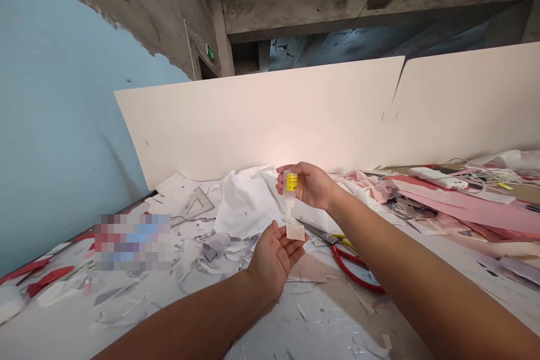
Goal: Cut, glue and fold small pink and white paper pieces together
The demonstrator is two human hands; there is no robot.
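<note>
My right hand point(314, 184) is closed round a small clear bottle point(289, 194) with a yellow label, probably glue. The bottle is upside down, its narrow nozzle pointing at a small pale piece of paper point(295, 232). That piece rests at the fingers of my left hand point(276, 256), which is palm up with the thumb near its edge. Whether the nozzle touches the paper I cannot tell. Below my right forearm lie scissors with red handles point(352, 273), their blades pointing up and left. Another tool with yellow handles point(343, 239) shows beside them.
Paper scraps point(211, 250) litter the table. A clear set square point(198, 202) lies left of crumpled white sheeting point(247, 199). Pink strips point(468, 202) and a white power strip point(439, 177) with cables are at the right. A tall pale board point(261, 124) stands behind.
</note>
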